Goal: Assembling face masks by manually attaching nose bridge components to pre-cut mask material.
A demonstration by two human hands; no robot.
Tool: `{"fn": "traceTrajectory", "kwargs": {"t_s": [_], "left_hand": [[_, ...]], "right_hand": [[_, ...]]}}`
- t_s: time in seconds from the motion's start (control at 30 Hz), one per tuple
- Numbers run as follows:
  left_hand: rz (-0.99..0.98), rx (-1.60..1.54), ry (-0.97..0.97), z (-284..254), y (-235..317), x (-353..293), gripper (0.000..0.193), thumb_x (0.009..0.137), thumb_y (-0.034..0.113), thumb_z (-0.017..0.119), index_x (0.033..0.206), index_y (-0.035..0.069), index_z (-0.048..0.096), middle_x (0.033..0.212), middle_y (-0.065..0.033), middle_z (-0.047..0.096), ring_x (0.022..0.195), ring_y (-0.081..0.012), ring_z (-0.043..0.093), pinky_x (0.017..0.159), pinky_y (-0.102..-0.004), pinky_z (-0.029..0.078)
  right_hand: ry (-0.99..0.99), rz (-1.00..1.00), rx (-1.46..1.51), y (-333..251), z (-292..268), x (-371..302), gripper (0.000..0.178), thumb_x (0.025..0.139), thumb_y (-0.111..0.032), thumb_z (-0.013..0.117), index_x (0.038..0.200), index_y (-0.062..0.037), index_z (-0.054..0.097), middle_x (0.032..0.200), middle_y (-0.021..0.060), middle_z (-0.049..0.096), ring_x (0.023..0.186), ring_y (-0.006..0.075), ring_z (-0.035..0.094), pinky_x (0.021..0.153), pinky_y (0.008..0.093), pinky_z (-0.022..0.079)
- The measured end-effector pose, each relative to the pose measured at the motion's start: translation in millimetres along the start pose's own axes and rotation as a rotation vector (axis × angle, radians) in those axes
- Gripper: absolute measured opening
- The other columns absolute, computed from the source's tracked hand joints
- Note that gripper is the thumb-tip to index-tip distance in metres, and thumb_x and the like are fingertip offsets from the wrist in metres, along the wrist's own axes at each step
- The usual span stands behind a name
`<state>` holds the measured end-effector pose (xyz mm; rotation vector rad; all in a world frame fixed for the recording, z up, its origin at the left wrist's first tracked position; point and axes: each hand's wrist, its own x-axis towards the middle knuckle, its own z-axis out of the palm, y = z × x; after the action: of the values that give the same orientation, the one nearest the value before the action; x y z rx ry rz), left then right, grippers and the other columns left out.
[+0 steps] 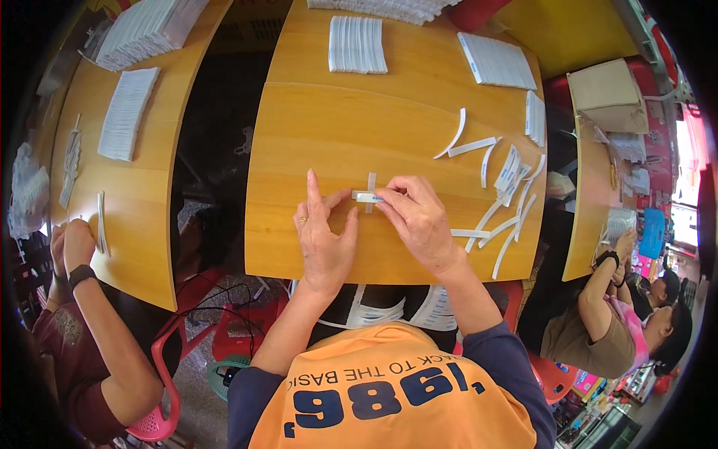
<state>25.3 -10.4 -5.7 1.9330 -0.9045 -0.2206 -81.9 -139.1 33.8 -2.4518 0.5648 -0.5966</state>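
Just in front of me, a small folded white paper strip lies on the wooden table, with a narrow greyish tape-like band crossing it from far to near. My right hand pinches the right end of the strip between thumb and fingertips. At its left end is my left hand, index finger stretched away from me, thumb and another fingertip spread on either side of the strip's edge. Whether those fingertips touch it is hard to tell. Loose white paper strips, some with blue print, are scattered to the right.
Stacks of folded white strips stand at the table's far side, with a flat pile at the far right. White strips also lie across my lap. People sit at the left table and right table.
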Motion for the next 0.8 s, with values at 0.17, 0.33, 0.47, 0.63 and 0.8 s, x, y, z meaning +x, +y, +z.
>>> {"fn": "traceTrajectory", "kwargs": {"t_s": [0.17,0.33,0.47,0.63,0.8], "left_hand": [[-0.007,-0.003,0.008,2,-1,-1,0.087,0.08,0.001,0.074,0.151,-0.008,0.025,0.108,-0.007,0.073,0.099,-0.0258,0.059,0.096,-0.0385,0.04],[-0.008,0.022,0.006,2,-1,-1,0.087,0.081,0.001,0.074,0.151,-0.008,0.025,0.108,-0.0069,0.073,0.098,-0.026,0.059,0.095,-0.038,0.04],[-0.001,0.004,0.006,2,-1,0,0.087,0.081,0.001,0.074,0.151,-0.008,0.024,0.108,-0.007,0.072,0.099,-0.0262,0.059,0.095,-0.038,0.041],[0.007,0.01,0.002,1,-1,-1,0.087,0.081,0.001,0.074,0.151,-0.008,0.024,0.109,-0.007,0.072,0.1,-0.0261,0.059,0.095,-0.0384,0.041],[0.014,0.015,-0.009,-1,-1,-1,0.083,0.081,0.0,0.074,0.151,-0.002,0.03,0.111,-0.0094,0.07,0.103,-0.029,0.06,0.097,-0.0397,0.043]], "right_hand": [[-0.013,0.002,-0.007,3,7,0,0.025,0.073,0.002,0.077,0.097,0.0003,0.069,0.095,0.0102,0.058,0.085,0.0276,0.06,0.073,0.0365,0.052],[-0.023,-0.002,-0.023,5,9,2,0.025,0.073,0.002,0.077,0.096,0.0011,0.069,0.094,0.0104,0.058,0.086,0.0284,0.059,0.074,0.037,0.052],[-0.037,0.0,-0.039,6,11,2,0.024,0.074,0.001,0.076,0.096,0.0011,0.068,0.094,0.0105,0.058,0.087,0.0286,0.059,0.075,0.037,0.052],[-0.039,-0.004,-0.045,5,12,2,0.023,0.074,0.001,0.076,0.095,0.0006,0.069,0.094,0.01,0.058,0.087,0.0283,0.059,0.074,0.0367,0.052],[-0.048,-0.021,-0.101,7,14,-1,0.021,0.072,0.0,0.074,0.093,0.0002,0.071,0.091,0.0089,0.058,0.087,0.0259,0.06,0.073,0.0355,0.052]]}}
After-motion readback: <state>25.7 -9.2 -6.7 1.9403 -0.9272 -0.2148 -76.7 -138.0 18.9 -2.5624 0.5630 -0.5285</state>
